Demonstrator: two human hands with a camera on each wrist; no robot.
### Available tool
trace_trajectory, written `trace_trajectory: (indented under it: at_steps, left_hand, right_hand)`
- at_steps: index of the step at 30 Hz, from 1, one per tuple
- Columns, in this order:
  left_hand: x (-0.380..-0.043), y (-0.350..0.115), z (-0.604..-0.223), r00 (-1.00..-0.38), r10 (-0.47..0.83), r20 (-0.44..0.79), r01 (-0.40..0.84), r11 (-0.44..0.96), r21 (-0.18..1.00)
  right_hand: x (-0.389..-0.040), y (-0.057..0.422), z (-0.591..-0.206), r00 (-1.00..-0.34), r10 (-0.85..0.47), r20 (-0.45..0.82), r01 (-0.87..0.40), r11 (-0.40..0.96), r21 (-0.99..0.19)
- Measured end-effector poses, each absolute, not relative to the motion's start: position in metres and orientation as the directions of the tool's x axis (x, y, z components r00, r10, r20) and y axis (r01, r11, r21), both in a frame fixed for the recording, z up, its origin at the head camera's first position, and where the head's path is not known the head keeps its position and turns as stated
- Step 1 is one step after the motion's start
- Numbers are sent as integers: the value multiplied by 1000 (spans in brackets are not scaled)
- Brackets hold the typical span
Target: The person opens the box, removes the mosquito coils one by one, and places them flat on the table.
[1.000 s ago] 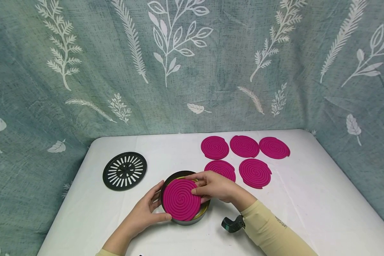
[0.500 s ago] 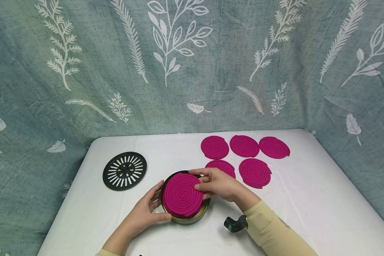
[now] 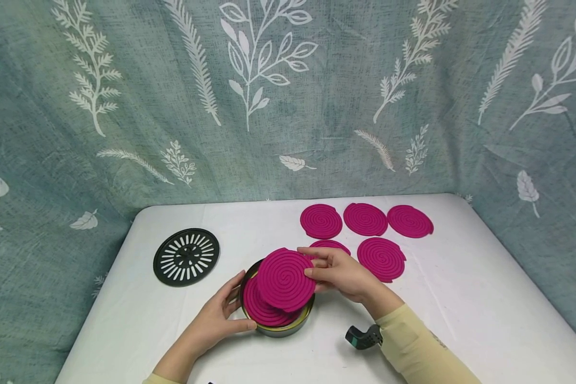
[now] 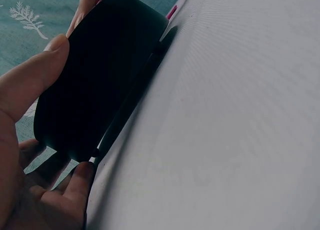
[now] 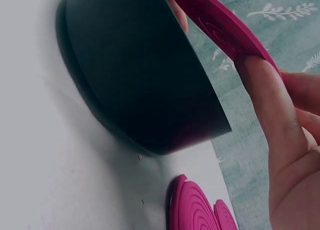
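My right hand [image 3: 346,276] pinches the right edge of a pink mosquito coil [image 3: 283,280], thumb on top. That coil is raised and tilted above a round dark tin [image 3: 279,332]. Inside the tin lies another pink coil [image 3: 259,312], partly covered by the raised one. My left hand [image 3: 219,314] holds the tin's left side between thumb and fingers. In the left wrist view the tin wall [image 4: 100,74] appears very dark, with the thumb and fingers against it. The right wrist view shows the pinched coil [image 5: 227,29] apart from the tin's rim.
Several more pink coils lie flat at the back right, among them one coil [image 3: 381,260] beyond my right hand and another coil [image 3: 410,221] farthest right. A black slotted lid [image 3: 187,257] lies at the left on the white table [image 3: 461,298]. A patterned curtain [image 3: 288,106] hangs behind.
My right hand has lifted the coil up and to the right from over the tin, which uncovers another coil inside. The left hand has stayed on the tin.
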State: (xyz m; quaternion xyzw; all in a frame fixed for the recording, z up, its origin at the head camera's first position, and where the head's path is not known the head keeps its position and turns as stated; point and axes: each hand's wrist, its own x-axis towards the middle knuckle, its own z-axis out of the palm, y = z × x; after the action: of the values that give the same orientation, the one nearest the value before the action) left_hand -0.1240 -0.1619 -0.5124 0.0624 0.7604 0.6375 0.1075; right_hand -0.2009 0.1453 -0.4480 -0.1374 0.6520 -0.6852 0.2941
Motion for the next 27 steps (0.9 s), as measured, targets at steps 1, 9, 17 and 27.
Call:
trace_trajectory:
  at_steps: [1, 9, 17, 27]
  left_hand:
    - [-124, -162, -512, -969, 233, -84, -42, 177, 983]
    - [-124, -163, -514, -967, 244, -78, -38, 165, 986]
    - [-124, -163, -515, -964, 254, -78, -37, 164, 986]
    - [-124, -162, -514, -967, 244, -78, -37, 168, 985]
  right_hand:
    - [-201, 147, -448, -792, -580, -191, 222, 18, -975]
    - [-199, 162, -446, -831, -532, -166, 193, 5, -981]
    - [-196, 182, -446, -863, -484, -142, 171, -16, -985]
    - [-194, 211, -452, -908, -405, -112, 133, -25, -991]
